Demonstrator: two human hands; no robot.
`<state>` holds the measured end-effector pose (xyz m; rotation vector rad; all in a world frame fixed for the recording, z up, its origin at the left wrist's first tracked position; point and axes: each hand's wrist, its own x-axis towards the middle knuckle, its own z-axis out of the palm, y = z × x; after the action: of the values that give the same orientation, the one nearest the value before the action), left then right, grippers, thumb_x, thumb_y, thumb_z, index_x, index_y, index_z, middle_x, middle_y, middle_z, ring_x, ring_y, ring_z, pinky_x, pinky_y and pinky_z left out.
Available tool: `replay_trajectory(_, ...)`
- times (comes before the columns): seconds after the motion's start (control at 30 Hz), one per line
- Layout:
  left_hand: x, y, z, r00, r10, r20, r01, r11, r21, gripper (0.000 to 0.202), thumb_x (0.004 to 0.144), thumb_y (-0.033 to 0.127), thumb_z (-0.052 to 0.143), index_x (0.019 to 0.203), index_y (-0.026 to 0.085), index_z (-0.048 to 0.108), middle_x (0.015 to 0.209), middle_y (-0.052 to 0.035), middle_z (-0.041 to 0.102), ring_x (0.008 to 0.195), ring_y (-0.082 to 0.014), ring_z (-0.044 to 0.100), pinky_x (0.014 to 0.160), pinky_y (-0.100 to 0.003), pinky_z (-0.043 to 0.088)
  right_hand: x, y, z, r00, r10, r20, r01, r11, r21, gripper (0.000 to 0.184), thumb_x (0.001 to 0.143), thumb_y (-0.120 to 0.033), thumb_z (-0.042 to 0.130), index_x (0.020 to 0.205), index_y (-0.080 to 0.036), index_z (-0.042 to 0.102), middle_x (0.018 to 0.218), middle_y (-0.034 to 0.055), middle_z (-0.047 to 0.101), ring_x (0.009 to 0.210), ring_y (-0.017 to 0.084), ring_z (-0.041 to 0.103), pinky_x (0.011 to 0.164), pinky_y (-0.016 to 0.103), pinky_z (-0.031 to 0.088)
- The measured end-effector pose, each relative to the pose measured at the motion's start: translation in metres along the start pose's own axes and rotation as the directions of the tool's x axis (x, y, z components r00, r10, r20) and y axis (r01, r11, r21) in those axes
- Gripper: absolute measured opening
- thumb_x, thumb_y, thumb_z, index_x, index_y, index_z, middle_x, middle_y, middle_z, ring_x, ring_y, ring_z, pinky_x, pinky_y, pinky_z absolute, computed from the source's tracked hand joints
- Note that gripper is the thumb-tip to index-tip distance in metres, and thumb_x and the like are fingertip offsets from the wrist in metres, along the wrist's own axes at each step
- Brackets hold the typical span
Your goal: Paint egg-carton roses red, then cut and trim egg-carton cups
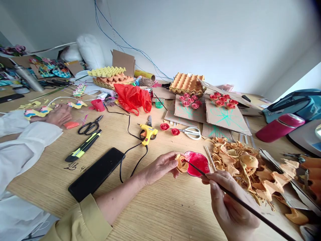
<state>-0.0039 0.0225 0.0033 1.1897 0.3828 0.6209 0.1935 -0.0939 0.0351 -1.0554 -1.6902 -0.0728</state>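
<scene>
The left hand (160, 167) pinches a small orange rolled-cardboard rose (181, 163) just above the wooden tabletop (155, 207), beside a glossy red paint patch (199, 162). The right hand (229, 204) grips a thin dark brush (250, 208), whose tip touches the rose.

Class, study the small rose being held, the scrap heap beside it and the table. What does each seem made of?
Rose: matt orange moulded paper pulp, likely; rough curled petals match the egg tray. Scrap heap: the same pulp, torn and fibrous. Table: pale wood or laminate; straight grain lines, low sheen.
</scene>
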Motion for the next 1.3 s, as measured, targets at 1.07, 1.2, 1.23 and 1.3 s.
replay_trajectory(1.07, 0.002, 0.0, 0.003, 0.965, 0.215, -0.148, -0.161, 0.936, 0.313, 0.051, 0.089, 0.043, 0.075, 0.129, 0.018, 0.057, 0.126, -0.0135, 0.065, 0.112, -0.0227, 0.065, 0.096, -0.032, 0.053, -0.002, 0.002, -0.001, 0.999, 0.008, 0.051, -0.008, 1.0, -0.009, 0.027, 0.091, -0.003, 0.058, 0.11, -0.02, 0.066, 0.085, 0.004, 0.071, 0.077, 0.017, 0.069, 0.072, 0.034, 0.056)
replay_trajectory(1.2, 0.002, 0.001, 0.001, 0.953, 0.244, -0.178, -0.162, 0.911, 0.38, 0.049, 0.091, 0.038, 0.073, 0.132, 0.018, 0.055, 0.133, -0.0138, 0.063, 0.115, -0.0224, 0.066, 0.098, -0.031, 0.053, -0.002, 0.006, -0.003, 0.999, 0.05, -0.022, -0.051, 0.998, -0.041, 0.02, 0.094, -0.006, 0.056, 0.105, -0.02, 0.066, 0.084, 0.0043, 0.069, 0.078, 0.018, 0.067, 0.07, 0.033, 0.054)
replay_trajectory(1.23, 0.002, 0.002, 0.0, 0.95, 0.257, -0.175, -0.171, 0.902, 0.396, 0.051, 0.091, 0.037, 0.073, 0.135, 0.018, 0.054, 0.134, -0.0139, 0.062, 0.116, -0.0226, 0.065, 0.099, -0.032, 0.054, -0.001, 0.008, -0.004, 0.997, 0.061, -0.038, -0.064, 0.995, -0.077, 0.018, 0.094, -0.009, 0.056, 0.104, -0.02, 0.066, 0.084, 0.0042, 0.069, 0.078, 0.018, 0.067, 0.069, 0.032, 0.054)
replay_trajectory(1.3, 0.002, 0.004, -0.003, 0.945, 0.289, -0.149, -0.197, 0.873, 0.446, 0.052, 0.094, 0.033, 0.069, 0.14, 0.019, 0.051, 0.135, -0.0137, 0.061, 0.118, -0.0227, 0.065, 0.099, -0.032, 0.055, 0.002, 0.011, -0.005, 0.997, 0.076, -0.035, -0.081, 0.979, -0.186, 0.012, 0.097, -0.014, 0.056, 0.1, -0.021, 0.065, 0.081, 0.0034, 0.069, 0.072, 0.017, 0.067, 0.067, 0.029, 0.053)
